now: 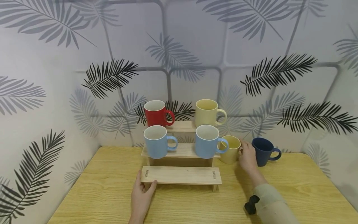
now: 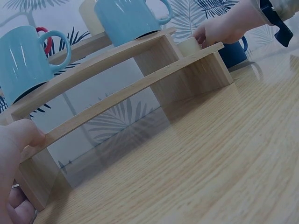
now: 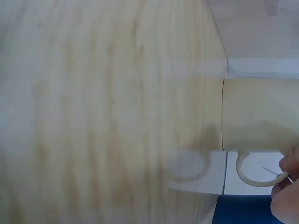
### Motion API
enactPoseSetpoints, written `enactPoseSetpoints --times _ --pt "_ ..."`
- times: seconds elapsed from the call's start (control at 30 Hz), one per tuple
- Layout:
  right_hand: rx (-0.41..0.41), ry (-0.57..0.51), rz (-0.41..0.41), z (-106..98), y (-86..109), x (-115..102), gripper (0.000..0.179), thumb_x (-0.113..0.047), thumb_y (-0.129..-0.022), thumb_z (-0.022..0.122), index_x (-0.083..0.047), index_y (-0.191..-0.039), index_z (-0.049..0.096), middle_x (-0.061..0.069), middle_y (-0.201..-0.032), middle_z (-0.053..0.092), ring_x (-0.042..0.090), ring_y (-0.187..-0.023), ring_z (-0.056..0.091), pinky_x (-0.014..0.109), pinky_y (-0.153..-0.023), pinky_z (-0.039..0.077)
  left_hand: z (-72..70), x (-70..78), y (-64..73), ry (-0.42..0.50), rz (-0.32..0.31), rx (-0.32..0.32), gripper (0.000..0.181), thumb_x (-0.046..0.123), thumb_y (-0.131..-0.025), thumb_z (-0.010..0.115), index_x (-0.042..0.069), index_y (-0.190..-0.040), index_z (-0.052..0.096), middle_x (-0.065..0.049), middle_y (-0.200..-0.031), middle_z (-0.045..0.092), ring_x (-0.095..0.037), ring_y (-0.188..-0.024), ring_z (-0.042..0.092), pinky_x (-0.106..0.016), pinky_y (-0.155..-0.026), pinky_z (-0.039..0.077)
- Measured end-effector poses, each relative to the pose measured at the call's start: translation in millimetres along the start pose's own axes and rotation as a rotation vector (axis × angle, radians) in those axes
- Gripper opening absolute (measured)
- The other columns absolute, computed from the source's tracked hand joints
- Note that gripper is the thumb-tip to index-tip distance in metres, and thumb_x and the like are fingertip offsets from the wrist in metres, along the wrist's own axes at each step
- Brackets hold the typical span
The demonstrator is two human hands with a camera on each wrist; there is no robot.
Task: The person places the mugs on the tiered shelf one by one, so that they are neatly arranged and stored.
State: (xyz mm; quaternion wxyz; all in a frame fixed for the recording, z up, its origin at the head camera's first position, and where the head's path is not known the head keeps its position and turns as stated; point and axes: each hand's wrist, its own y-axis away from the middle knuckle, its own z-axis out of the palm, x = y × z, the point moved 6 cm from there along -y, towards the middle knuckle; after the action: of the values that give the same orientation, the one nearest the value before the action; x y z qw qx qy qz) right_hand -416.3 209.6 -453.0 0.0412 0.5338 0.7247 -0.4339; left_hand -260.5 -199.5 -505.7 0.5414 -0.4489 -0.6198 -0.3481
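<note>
My left hand [image 1: 142,194] grips the left end of the bottom step of a three-tier wooden shelf [image 1: 181,175], thumb on top in the left wrist view. With my right hand [image 1: 247,157] I pinch the handle [image 3: 257,181] of a cream-yellow mug [image 1: 230,151] standing on the table just right of the shelf. Two light blue mugs [image 1: 156,142] [image 1: 207,142] sit on the middle step. On the top step are a red mug [image 1: 155,114] at left and another pale yellow mug [image 1: 206,112] at right. The bottom step carries nothing.
A dark blue mug [image 1: 262,152] stands on the wooden table [image 1: 296,186] right beside my right hand, its handle pointing right. Behind the shelf rises a wall [image 1: 193,46] with a leaf pattern. A dark strap [image 1: 251,204] is on my right wrist.
</note>
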Motion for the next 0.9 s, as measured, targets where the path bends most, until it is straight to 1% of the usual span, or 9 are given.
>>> enactPoseSetpoints --times 0.1,0.13,0.2,0.3,0.43,0.53,0.7,0.8,0.9 --pt "0.027 -0.004 0.011 -3.7 3.9 -4.7 0.033 0.014 -0.085 0.05 0.014 -0.118 0.054 0.034 -0.104 0.052 0.054 -0.101 0.044 0.061 -0.094 0.034 0.7 -0.7 -0.5 -0.002 0.004 -0.001 0.098 0.039 -0.086 0.072 0.005 -0.153 0.009 -0.029 -0.152 0.017 -0.042 -0.138 0.023 -0.047 -0.11 0.029" --pt "0.022 -0.01 0.033 -7.2 5.2 -10.9 0.026 0.014 -0.086 0.052 0.017 -0.112 0.054 0.035 -0.101 0.053 0.054 -0.099 0.045 0.062 -0.09 0.035 0.7 -0.9 -0.9 -0.006 0.007 0.002 0.098 0.039 -0.086 0.072 0.004 -0.153 0.01 -0.029 -0.152 0.017 -0.042 -0.137 0.023 -0.047 -0.11 0.029" --pt "0.023 -0.007 0.057 -9.0 8.1 -16.4 0.02 0.008 -0.091 0.054 0.018 -0.108 0.056 0.034 -0.098 0.056 0.051 -0.096 0.049 0.06 -0.088 0.037 0.8 -1.5 -1.7 -0.013 0.009 0.008 0.097 0.037 -0.086 0.072 0.004 -0.153 0.011 -0.03 -0.152 0.018 -0.042 -0.137 0.024 -0.047 -0.11 0.028" --pt "0.007 -0.034 0.138 -11.3 12.9 -22.1 0.021 -0.001 -0.095 0.055 0.015 -0.109 0.058 0.031 -0.098 0.057 0.044 -0.094 0.053 0.056 -0.086 0.041 0.7 -2.3 -2.7 -0.023 0.013 0.017 0.095 0.035 -0.086 0.072 0.003 -0.153 0.012 -0.03 -0.151 0.019 -0.042 -0.137 0.024 -0.046 -0.11 0.029" --pt "0.003 -0.083 0.242 -13.0 19.5 -22.2 0.021 -0.007 -0.095 0.059 0.01 -0.106 0.062 0.025 -0.095 0.059 0.038 -0.09 0.056 0.05 -0.08 0.045 0.6 -2.6 -2.0 -0.023 0.01 0.014 0.096 0.036 -0.086 0.072 0.003 -0.153 0.011 -0.03 -0.152 0.017 -0.043 -0.136 0.024 -0.047 -0.11 0.028" --pt "0.012 -0.106 0.275 -13.7 24.5 -21.9 0.019 -0.01 -0.094 0.062 0.008 -0.103 0.064 0.022 -0.093 0.063 0.034 -0.086 0.058 0.045 -0.076 0.046 0.2 -2.8 -1.0 -0.027 0.008 0.014 0.097 0.038 -0.086 0.072 0.002 -0.153 0.011 -0.031 -0.151 0.017 -0.044 -0.136 0.024 -0.048 -0.11 0.028" --pt "0.024 -0.133 0.336 -16.2 33.5 -21.8 0.022 -0.017 -0.093 0.065 0.003 -0.101 0.064 0.016 -0.09 0.066 0.025 -0.081 0.057 0.032 -0.069 0.046 0.3 -3.8 -1.6 -0.013 0.006 0.011 0.098 0.039 -0.086 0.072 0.003 -0.153 0.01 -0.03 -0.152 0.017 -0.043 -0.137 0.023 -0.047 -0.111 0.028" --pt "0.021 -0.166 0.38 -18.2 38.7 -20.1 0.024 -0.02 -0.091 0.068 0.003 -0.1 0.064 0.015 -0.088 0.066 0.018 -0.078 0.057 0.023 -0.066 0.045 0.7 -3.7 -2.5 -0.009 0.011 0.012 0.097 0.038 -0.086 0.072 0.003 -0.153 0.01 -0.029 -0.152 0.018 -0.041 -0.137 0.023 -0.046 -0.111 0.027" --pt "0.002 -0.223 0.404 -20.2 43.2 -19.7 0.026 -0.018 -0.09 0.069 0.005 -0.1 0.063 0.015 -0.089 0.066 0.01 -0.076 0.056 0.016 -0.063 0.045 0.9 -3.5 -2.7 -0.014 0.015 0.015 0.097 0.038 -0.086 0.072 0.003 -0.153 0.011 -0.029 -0.152 0.019 -0.041 -0.137 0.024 -0.046 -0.111 0.028"
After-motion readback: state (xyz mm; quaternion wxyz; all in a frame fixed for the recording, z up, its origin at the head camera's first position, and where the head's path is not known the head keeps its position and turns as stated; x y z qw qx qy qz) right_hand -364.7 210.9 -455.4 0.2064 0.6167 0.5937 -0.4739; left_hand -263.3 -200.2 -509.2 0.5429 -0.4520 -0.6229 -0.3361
